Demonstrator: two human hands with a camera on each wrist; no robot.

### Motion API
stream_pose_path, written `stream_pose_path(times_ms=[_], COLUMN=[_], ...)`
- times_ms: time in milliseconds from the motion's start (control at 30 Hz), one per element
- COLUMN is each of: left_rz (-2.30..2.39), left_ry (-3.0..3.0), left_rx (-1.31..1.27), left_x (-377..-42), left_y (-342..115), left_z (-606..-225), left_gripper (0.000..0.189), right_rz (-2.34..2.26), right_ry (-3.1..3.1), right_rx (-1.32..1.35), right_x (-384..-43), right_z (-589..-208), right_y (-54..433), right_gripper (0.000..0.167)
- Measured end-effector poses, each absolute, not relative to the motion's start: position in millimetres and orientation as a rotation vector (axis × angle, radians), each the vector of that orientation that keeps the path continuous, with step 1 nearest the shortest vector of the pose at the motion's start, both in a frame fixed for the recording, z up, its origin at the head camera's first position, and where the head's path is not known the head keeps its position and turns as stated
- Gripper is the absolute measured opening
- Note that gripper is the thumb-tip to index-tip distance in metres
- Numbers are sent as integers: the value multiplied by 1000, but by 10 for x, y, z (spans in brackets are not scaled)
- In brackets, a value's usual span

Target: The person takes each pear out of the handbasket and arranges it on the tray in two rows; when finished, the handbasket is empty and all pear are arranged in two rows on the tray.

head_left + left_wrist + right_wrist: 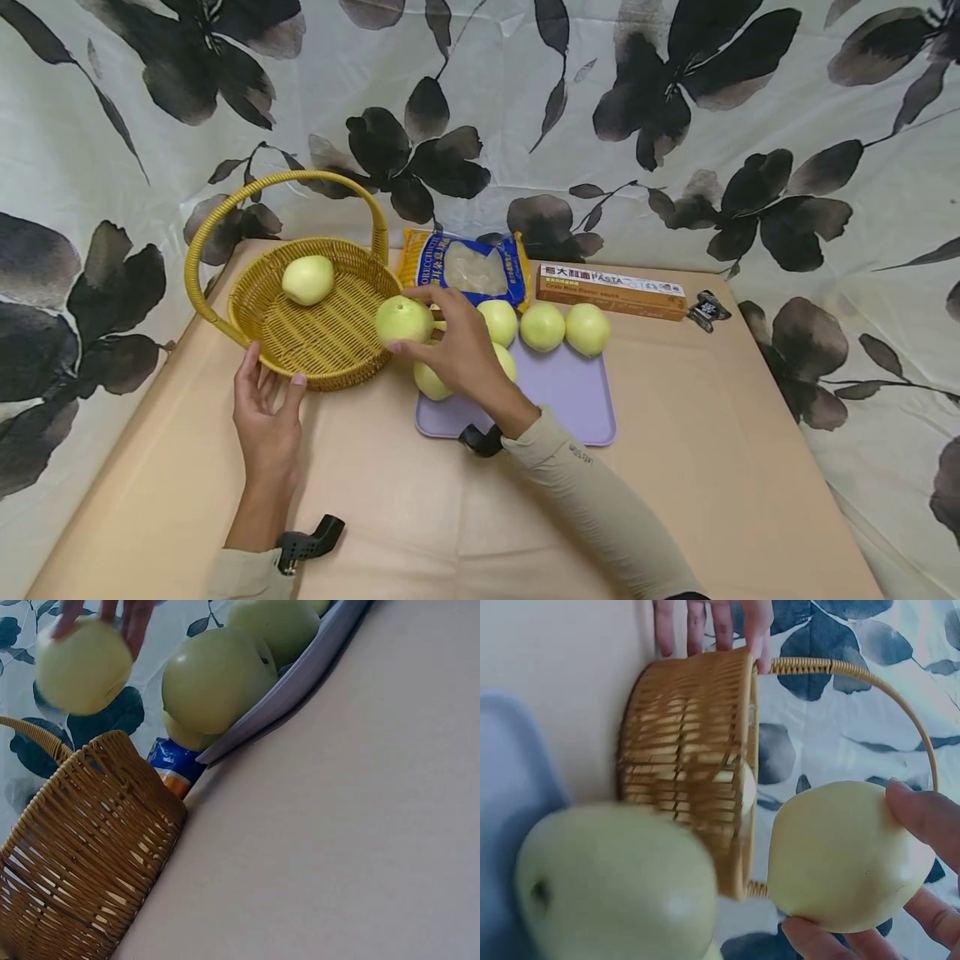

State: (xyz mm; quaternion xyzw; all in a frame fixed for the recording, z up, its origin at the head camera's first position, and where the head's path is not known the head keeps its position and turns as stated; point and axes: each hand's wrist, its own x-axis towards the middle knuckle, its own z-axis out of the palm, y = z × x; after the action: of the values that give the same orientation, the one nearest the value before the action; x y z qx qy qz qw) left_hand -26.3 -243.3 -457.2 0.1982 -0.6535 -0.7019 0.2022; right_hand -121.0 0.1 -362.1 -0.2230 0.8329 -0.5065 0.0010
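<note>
My right hand (459, 346) pinches a pale green apple (847, 855) between thumb and fingertips. That apple is held up by the right rim of the yellow wicker basket (330, 382), above the tray's left side. Inside the basket, toward the back left, lies another apple (308, 280). My left hand (268, 425) touches the basket's near-left side, its fingers fairly straight and its thumb apart from them. Several more apples (542, 327) sit on a lilac tray (577, 417) right of the basket; my right hand and forearm hide part of them.
Behind the tray lies a blue and yellow pasta bag (476, 267). A brown pasta box (611, 292) is to its right, with a small black packet (707, 311) beside it. The basket's tall arched handle (281, 177) stands upright. A floral cloth hangs behind the table.
</note>
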Motion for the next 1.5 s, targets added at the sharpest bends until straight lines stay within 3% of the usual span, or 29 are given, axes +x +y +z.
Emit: stream_pose_path(times_ms=[800, 1500], left_rz=[-1981, -1991], left_ry=[-1832, -1811], left_rx=[554, 534], left_x=[-259, -254], left_y=[-2440, -2440], left_z=[-4544, -4557], left_gripper=[80, 80], right_rz=[-1669, -1469], right_ry=[2720, 2718], right_rx=[-155, -184], right_x=[-1039, -1037], right_z=[-3907, -4337], right_y=[1544, 1670], right_gripper=[66, 67])
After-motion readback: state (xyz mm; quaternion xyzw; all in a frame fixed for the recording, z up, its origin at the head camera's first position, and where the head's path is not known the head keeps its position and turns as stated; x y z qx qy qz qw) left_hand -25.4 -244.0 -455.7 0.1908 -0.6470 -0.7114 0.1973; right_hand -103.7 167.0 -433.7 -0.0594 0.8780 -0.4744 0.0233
